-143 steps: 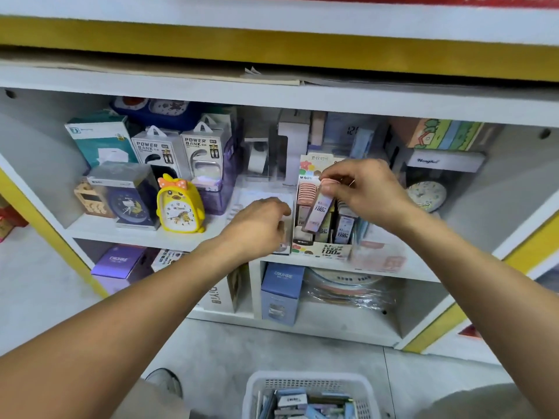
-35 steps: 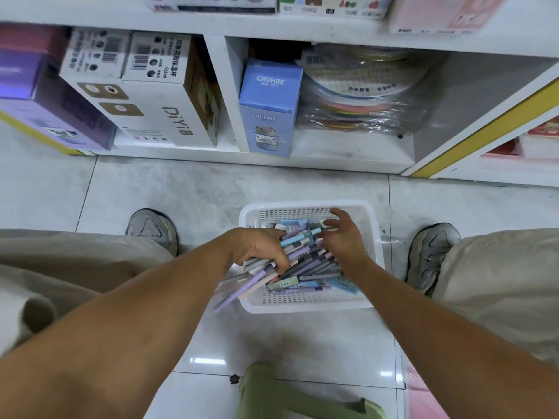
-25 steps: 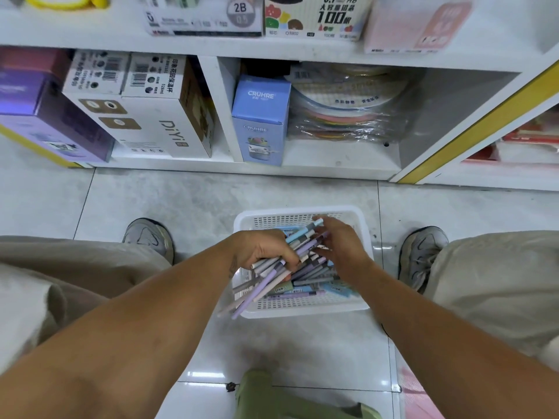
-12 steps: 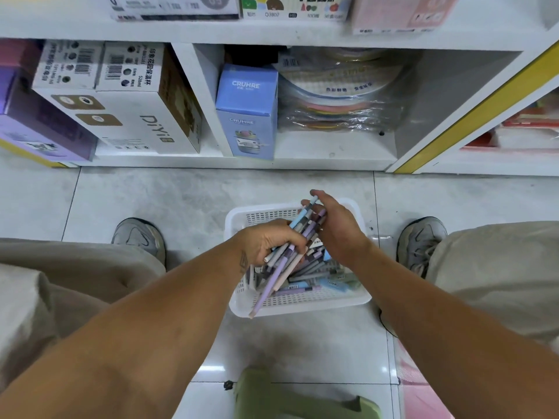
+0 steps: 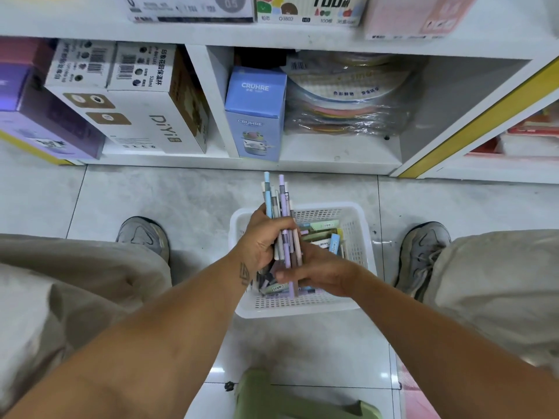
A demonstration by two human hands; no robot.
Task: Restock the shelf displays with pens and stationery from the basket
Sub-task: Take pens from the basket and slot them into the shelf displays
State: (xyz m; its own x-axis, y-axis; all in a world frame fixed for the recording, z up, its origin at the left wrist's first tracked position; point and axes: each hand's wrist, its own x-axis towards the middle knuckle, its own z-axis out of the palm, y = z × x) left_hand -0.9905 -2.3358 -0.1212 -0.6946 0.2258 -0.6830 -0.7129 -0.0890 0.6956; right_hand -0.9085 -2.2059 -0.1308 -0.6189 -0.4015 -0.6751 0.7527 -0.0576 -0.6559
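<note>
A white perforated basket [image 5: 360, 234] stands on the floor tiles between my feet, with small stationery boxes and pens left in it. My left hand [image 5: 260, 244] grips a bundle of pastel pens [image 5: 279, 204] upright above the basket, the blue and purple ends pointing toward the shelf. My right hand [image 5: 317, 272] holds the lower end of the same bundle, thumb across the pens. The white shelf unit [image 5: 302, 164] stands just beyond the basket.
The bottom shelf holds a purple box [image 5: 39, 116], white DiYi cartons [image 5: 142, 116], a blue CRUHRE box [image 5: 255, 116] and wrapped round discs [image 5: 348, 101]. Display boxes sit on the shelf above. A green stool [image 5: 290, 400] is below me, shoes either side of the basket.
My left hand has lifted the pen bundle out of the basket and turned it upright. My right hand moved from the pens' upper ends to their lower end.
</note>
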